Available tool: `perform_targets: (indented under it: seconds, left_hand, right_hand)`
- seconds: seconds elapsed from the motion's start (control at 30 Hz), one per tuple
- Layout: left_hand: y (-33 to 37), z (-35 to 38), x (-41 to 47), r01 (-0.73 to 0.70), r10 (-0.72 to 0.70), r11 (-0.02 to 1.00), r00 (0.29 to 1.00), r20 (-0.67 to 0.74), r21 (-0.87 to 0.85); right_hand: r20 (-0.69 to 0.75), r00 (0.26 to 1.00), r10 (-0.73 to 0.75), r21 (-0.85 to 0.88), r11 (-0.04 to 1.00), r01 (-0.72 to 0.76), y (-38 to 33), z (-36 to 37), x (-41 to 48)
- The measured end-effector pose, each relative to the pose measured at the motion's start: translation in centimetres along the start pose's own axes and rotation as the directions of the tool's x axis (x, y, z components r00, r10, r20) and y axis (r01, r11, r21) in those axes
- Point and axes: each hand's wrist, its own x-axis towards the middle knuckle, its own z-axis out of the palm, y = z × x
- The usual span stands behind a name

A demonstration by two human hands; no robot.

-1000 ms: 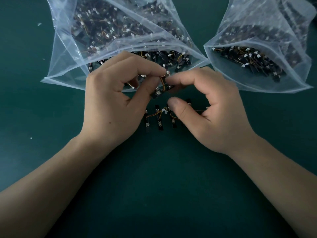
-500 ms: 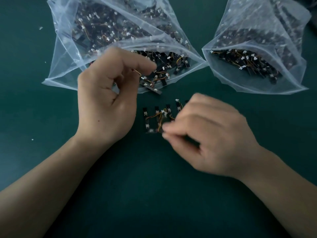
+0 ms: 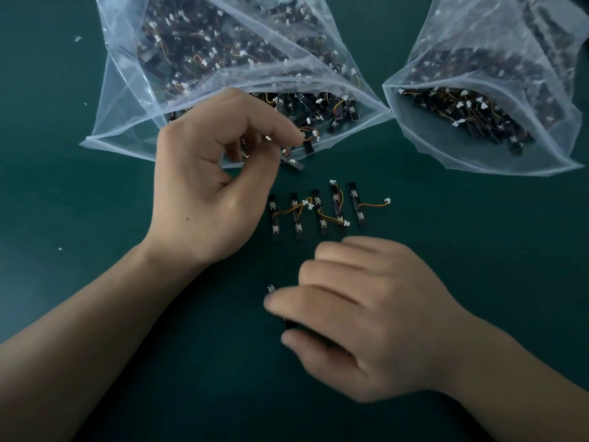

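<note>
Nearest of all, on the near side of the row (image 3: 319, 215) of five strips laid side by side on the table (image 3: 223, 409), the right hand (image 3: 366, 317) is curled over a strip (image 3: 271, 287). The hand is blurred. Only the strip's white plug pokes out past the forefinger, with a sliver of black under it. The grip looks closed tight, fingers above and thumb below.

Such a strip should handle as a feather-light, thin, stiff little board carrying small buttons and a fine wire tail ending in a plug. The wire joints are probably the weak spot, and tails tangle easily. It is best pinched across the board's long edges near its middle, never tugged by the wire.

Left of the row and just beyond it, the left hand (image 3: 210, 189) has thumb and forefinger drawn to a narrow pinch on a second strip (image 3: 292, 162). Whether they hold its wire or its plug I cannot tell. Its board juts out tilted just past the fingertips.

Beyond the row, the left bag (image 3: 134, 100) lies open, its mouth around those fingertips, heaped with tangled strips. Farther right, well apart from the row, the right bag (image 3: 557, 148) also gapes toward it, holding more.
</note>
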Motion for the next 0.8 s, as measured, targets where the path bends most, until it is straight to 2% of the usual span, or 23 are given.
perform_targets:
  seconds: [0.17,0.43,0.8]
  left_hand:
    - [0.02,-0.05,0.12,0.022,-0.021,1.0,1.0,-0.01,0.015]
    - [0.21,0.07,0.13,0.007,-0.007,1.0,1.0,0.001,0.02]
    - [0.24,0.05,0.17,0.035,-0.035,0.999,0.999,-0.012,0.012]
  right_hand:
    - [0.04,0.995,0.09,0.016,0.996,-0.09,1.11,0.04,0.04]
    - [-0.065,0.97,0.235,0.074,0.97,-0.23,1.26,0.6,0.45]
    - [-0.089,0.959,0.269,0.085,0.961,-0.262,1.15,0.73,0.68]
